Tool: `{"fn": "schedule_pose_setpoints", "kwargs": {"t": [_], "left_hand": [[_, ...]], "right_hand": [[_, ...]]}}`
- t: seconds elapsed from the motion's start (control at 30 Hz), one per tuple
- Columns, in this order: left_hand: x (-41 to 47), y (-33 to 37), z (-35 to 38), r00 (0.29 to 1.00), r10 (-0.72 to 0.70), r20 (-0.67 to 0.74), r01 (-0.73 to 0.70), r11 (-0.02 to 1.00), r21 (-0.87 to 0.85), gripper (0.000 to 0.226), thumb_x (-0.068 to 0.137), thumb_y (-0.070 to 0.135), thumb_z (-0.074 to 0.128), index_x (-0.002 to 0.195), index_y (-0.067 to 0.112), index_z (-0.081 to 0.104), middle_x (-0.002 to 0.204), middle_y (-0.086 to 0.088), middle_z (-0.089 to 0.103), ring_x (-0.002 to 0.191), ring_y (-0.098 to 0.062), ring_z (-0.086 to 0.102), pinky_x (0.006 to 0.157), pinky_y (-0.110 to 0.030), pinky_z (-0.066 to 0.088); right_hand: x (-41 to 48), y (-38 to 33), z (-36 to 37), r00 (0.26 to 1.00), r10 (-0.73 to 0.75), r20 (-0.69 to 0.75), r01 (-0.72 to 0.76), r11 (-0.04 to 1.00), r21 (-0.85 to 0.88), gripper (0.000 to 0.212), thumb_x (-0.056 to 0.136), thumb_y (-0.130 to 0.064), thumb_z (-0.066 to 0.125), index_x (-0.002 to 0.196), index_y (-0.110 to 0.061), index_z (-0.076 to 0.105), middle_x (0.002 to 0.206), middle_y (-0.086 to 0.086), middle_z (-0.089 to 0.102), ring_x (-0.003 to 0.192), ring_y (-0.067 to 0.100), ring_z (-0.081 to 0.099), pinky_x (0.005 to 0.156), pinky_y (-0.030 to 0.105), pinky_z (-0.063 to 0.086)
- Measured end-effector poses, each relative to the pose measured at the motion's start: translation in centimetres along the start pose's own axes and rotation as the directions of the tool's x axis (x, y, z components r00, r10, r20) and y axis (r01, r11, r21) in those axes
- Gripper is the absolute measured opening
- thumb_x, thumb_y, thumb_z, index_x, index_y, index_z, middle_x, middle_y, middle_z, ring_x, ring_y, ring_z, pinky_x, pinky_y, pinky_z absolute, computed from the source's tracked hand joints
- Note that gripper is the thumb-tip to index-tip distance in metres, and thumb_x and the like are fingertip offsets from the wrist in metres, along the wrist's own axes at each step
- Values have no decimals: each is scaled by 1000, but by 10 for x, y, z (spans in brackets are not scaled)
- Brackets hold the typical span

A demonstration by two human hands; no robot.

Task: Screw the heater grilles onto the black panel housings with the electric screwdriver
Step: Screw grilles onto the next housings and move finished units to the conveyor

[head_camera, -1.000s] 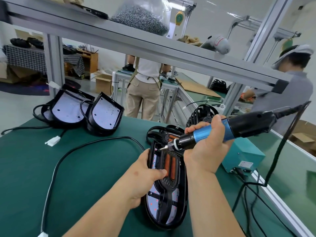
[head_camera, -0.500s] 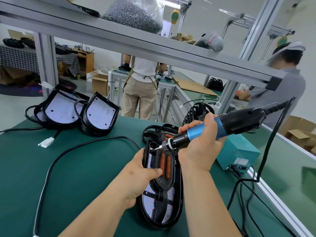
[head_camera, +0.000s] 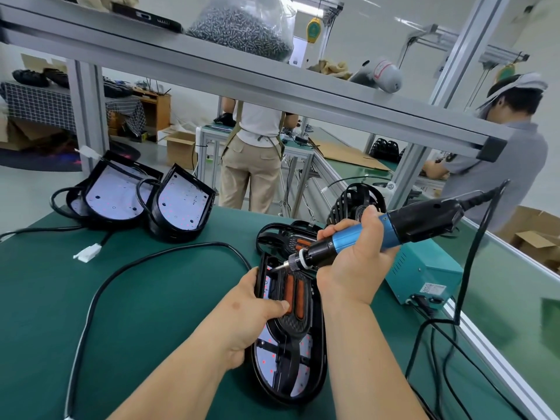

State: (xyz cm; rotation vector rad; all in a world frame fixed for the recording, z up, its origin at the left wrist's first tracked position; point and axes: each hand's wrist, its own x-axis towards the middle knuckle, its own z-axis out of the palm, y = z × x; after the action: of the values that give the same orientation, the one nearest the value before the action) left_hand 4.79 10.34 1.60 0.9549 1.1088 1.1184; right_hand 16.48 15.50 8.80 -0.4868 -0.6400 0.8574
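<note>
A black panel housing (head_camera: 315,380) lies flat on the green mat, its white inner board dotted red. On it sits a black heater grille (head_camera: 295,322) with two orange elements. My left hand (head_camera: 248,316) grips the housing's left edge, thumb pressed on the grille. My right hand (head_camera: 351,268) holds the blue-and-black electric screwdriver (head_camera: 394,225), tilted down to the left. Its bit tip touches the housing's upper left corner. A second grille (head_camera: 278,234) lies just behind, partly hidden by the tool.
Two more housings (head_camera: 178,204) stand tilted at the back left, with a black cable (head_camera: 127,268) and a white connector (head_camera: 88,253) across the mat. A teal power box (head_camera: 424,274) sits right of my hand. An upright black grille (head_camera: 351,201) stands behind. Two people work beyond the bench.
The screwdriver has dipped lower and its bit now meets the housing's upper left corner. My left hand keeps its hold.
</note>
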Motion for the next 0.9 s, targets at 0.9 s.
{"fn": "schedule_pose_setpoints", "kwargs": {"t": [0.9], "left_hand": [[-1, 1, 1, 1000, -22, -8, 22, 999, -38, 41, 89, -9, 60, 119, 20, 60, 99, -15, 76, 93, -37, 72, 91, -56, 55]], "right_hand": [[1, 4, -2, 999, 31, -7, -31, 999, 32, 23, 85, -26, 64, 99, -18, 48, 52, 0, 52, 45, 20, 53, 57, 35, 49]]}}
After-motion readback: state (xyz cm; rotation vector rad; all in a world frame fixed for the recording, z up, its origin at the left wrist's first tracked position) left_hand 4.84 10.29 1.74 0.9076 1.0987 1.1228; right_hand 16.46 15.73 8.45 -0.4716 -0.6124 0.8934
